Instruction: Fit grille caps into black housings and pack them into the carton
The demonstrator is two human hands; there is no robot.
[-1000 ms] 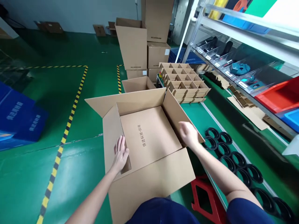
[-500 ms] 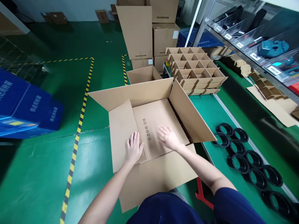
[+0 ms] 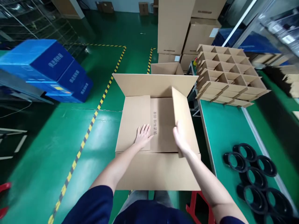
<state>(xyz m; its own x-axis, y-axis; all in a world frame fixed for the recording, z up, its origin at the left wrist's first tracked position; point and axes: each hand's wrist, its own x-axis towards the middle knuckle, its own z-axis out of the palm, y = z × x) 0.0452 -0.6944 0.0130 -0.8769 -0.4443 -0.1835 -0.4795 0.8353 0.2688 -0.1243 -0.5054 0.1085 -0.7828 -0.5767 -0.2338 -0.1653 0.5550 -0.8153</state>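
In front of me stands a cardboard box (image 3: 158,171) with its near flap hanging outward and its far flap (image 3: 154,85) standing up. My left hand (image 3: 143,136) lies flat, fingers spread, on the left flap (image 3: 134,121), which is folded inward. The right flap (image 3: 184,115) leans inward, partly down. Against its outer side rests my right hand (image 3: 181,138), fingers stretched and somewhat blurred. Between the two side flaps a brown cardboard surface with printed black characters (image 3: 155,123) shows inside the box.
Right of the box, a green-topped table (image 3: 210,124) bears stacked cardboard dividers (image 3: 231,74) and several black rings (image 3: 254,177). Tall cartons (image 3: 175,28) stand behind. Blue boxes (image 3: 67,71) are on the left, past a yellow-black floor line (image 3: 93,119). A red frame (image 3: 198,205) stands near my legs.
The right flap has tipped inward from its outward spread, with my right hand moved from the box's middle onto it. My left hand stays on the left flap. The view has shifted.
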